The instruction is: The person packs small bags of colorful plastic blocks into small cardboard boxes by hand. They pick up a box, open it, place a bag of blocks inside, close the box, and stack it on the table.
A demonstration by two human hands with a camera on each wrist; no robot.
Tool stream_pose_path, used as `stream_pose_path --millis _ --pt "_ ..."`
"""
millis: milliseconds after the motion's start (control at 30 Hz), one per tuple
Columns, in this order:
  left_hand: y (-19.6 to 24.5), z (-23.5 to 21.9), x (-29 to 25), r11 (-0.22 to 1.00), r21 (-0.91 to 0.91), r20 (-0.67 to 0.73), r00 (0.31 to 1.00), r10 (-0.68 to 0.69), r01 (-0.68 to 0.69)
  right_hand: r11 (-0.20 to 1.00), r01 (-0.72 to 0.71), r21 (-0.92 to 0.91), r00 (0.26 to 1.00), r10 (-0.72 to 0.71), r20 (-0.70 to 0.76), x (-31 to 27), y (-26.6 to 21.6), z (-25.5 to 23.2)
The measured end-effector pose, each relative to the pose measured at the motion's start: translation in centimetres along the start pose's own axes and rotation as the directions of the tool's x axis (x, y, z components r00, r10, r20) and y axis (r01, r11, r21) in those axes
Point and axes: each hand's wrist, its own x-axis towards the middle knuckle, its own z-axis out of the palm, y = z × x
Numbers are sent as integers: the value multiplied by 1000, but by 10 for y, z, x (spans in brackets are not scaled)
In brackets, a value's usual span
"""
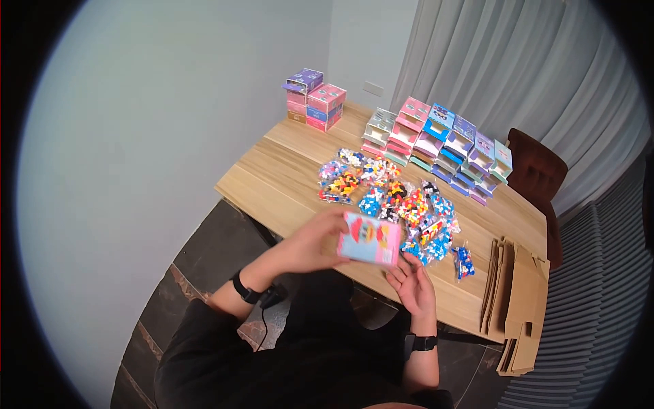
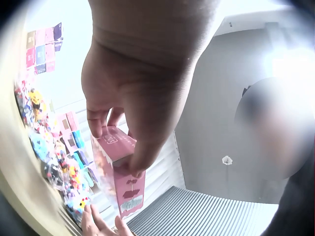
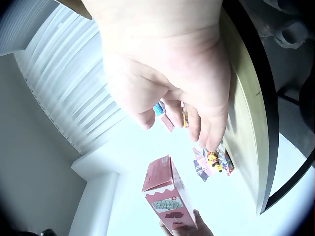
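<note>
My left hand grips a small pink box by one end, holding it up over the table's near edge. The box has a colourful picture on its broad face. In the left wrist view the thumb and fingers straddle the end of the box. My right hand is beside the box's other end, palm up with loosely bent fingers and nothing in it. The right wrist view shows that hand apart from the box. Past the box lie several clear bags of small coloured bricks.
Opened boxes stand in a stacked row at the table's back. More boxes are piled at the far left corner. One brick bag lies apart on the right. Flattened cardboard leans at the right edge, and a brown chair stands behind.
</note>
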Motion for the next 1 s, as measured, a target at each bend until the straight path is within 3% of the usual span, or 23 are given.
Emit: stream_pose_path --millis 67,167,233,367,467,567,667,700,800,1000 --pt "-21 -17 3 996 -62 -86 994 -72 67 1000 -9 -27 1000 8 -8 -2 1 1" --pt "-54 -36 18 989 -80 -333 932 -143 123 999 -15 -43 1000 14 -6 -2 -1 3" --pt "-90 -52 35 956 -203 -368 889 -273 210 999 -18 -27 1000 18 -2 -2 -1 3" --pt "-97 -83 87 888 -345 -478 757 -445 303 1000 -22 -16 1000 22 8 -4 -2 3" --pt "-151 -109 134 943 34 -694 687 -216 331 1000 -17 7 999 17 46 -5 -2 -1" --pt "-188 -135 182 945 15 -666 709 -234 326 1000 -29 6 998 28 65 -5 -3 -2" --pt "-210 -145 219 858 239 -760 637 -127 456 999 -39 0 995 38 90 -5 -3 -3" --pt "-216 -147 227 841 229 -747 643 -171 490 999 -44 10 995 43 93 -4 -4 -3" --pt "-215 -138 243 735 342 -786 607 -117 585 998 -58 34 994 54 96 -4 -4 -3" --pt "-224 -132 256 706 329 -792 591 -155 627 995 -88 36 991 84 109 -3 -5 -6"
